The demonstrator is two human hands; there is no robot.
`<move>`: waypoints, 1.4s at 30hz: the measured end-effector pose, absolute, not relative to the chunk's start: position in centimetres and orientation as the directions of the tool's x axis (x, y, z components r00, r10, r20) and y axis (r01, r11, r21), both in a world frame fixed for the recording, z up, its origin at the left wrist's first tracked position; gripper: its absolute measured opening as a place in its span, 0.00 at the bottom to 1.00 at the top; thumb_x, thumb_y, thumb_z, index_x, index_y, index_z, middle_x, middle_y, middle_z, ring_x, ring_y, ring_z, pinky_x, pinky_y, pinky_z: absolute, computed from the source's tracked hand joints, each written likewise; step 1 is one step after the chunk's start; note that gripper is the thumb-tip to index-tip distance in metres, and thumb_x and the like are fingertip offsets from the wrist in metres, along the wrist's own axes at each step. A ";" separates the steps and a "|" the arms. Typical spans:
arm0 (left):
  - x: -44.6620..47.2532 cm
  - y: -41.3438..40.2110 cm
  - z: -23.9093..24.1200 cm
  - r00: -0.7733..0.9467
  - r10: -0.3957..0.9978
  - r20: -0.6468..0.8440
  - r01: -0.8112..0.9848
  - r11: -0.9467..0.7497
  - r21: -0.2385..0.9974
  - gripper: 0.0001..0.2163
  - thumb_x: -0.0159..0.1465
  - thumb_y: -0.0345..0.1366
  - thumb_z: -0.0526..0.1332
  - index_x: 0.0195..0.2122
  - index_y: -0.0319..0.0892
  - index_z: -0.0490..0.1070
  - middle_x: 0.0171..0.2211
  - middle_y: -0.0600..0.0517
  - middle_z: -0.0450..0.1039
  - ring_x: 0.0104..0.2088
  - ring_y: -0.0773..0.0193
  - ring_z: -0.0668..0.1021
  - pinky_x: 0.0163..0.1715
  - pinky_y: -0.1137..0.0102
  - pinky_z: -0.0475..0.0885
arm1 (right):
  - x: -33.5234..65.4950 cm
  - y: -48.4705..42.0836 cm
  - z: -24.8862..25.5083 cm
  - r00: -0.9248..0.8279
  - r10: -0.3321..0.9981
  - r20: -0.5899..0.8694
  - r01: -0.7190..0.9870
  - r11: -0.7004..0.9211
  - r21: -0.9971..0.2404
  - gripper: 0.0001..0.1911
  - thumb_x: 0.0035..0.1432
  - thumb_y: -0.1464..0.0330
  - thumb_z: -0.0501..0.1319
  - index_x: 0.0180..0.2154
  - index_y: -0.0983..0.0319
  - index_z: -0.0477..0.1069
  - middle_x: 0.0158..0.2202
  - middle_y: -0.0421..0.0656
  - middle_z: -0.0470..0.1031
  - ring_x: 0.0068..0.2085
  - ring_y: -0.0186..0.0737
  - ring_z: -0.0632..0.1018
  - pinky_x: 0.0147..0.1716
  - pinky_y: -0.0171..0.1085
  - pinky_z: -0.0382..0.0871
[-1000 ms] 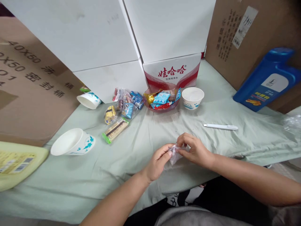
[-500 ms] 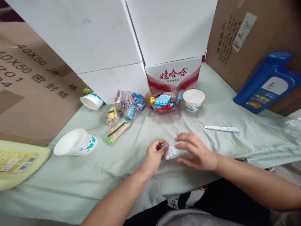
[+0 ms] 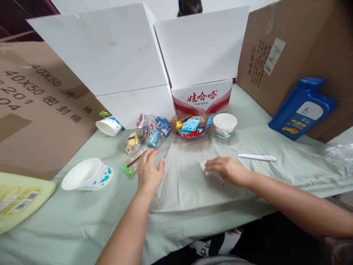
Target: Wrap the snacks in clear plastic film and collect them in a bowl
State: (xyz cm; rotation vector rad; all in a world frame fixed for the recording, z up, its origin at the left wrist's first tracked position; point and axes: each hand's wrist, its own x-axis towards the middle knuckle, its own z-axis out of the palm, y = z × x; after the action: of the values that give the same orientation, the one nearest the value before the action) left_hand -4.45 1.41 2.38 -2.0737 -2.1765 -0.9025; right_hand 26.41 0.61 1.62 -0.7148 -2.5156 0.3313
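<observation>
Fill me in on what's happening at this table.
A person is working bare-handed among wrapped snacks. The left hand is open over the end of a green-ended snack bar; whether it touches is unclear. The right hand is at a small pale scrap, its grip hidden. Farther back, a pink bowl holds more packets, with a paper cup beside it. A white cutter lies beyond the right hand.
</observation>
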 end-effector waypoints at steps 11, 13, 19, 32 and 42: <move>-7.8 3.6 1.3 -0.442 0.893 0.088 0.890 0.423 0.170 0.27 0.66 0.39 0.52 0.65 0.35 0.56 0.68 0.35 0.49 0.67 0.32 0.50 0.58 0.38 0.54 | 29.5 14.7 6.0 -0.242 0.968 -0.062 0.970 0.243 0.010 0.30 0.67 0.50 0.46 0.50 0.62 0.76 0.49 0.54 0.77 0.52 0.56 0.75 0.51 0.51 0.65; -8.0 3.7 1.3 -0.433 0.895 0.105 0.894 0.411 0.176 0.26 0.66 0.38 0.52 0.65 0.37 0.57 0.68 0.37 0.51 0.66 0.34 0.53 0.58 0.40 0.57 | 29.4 14.5 5.8 -0.255 0.963 -0.084 0.966 0.258 0.019 0.30 0.67 0.50 0.45 0.51 0.61 0.75 0.51 0.53 0.76 0.53 0.56 0.74 0.51 0.52 0.64; -9.3 3.6 1.6 -0.424 0.885 0.194 0.902 0.392 0.181 0.24 0.61 0.37 0.58 0.60 0.45 0.65 0.61 0.38 0.62 0.58 0.39 0.65 0.52 0.48 0.66 | 32.6 9.3 7.5 -0.214 0.928 0.304 0.953 0.267 -0.142 0.25 0.65 0.53 0.49 0.52 0.61 0.73 0.52 0.51 0.76 0.52 0.54 0.74 0.50 0.48 0.66; -3.1 0.4 3.1 -0.007 1.000 -0.023 0.534 0.023 0.845 0.20 0.56 0.44 0.63 0.47 0.41 0.73 0.42 0.47 0.77 0.41 0.56 0.78 0.41 0.68 0.71 | 36.2 2.1 1.9 -0.284 0.958 -0.035 0.954 0.279 -0.112 0.13 0.58 0.74 0.55 0.43 0.60 0.75 0.39 0.47 0.77 0.44 0.48 0.78 0.42 0.41 0.69; 0.7 -1.6 1.8 0.198 0.954 -0.223 0.459 0.111 0.881 0.18 0.55 0.51 0.65 0.31 0.39 0.74 0.25 0.53 0.72 0.26 0.65 0.72 0.26 0.73 0.64 | 27.8 -2.0 3.2 -0.707 0.591 0.388 0.435 0.796 -0.420 0.16 0.65 0.72 0.53 0.53 0.60 0.69 0.43 0.48 0.71 0.40 0.39 0.75 0.40 0.37 0.72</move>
State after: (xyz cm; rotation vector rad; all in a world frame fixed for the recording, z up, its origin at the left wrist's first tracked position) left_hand 0.70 -1.60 1.76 -2.8694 -2.6983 -1.2269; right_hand 27.85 -2.02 3.23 -0.7624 -2.4699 0.4075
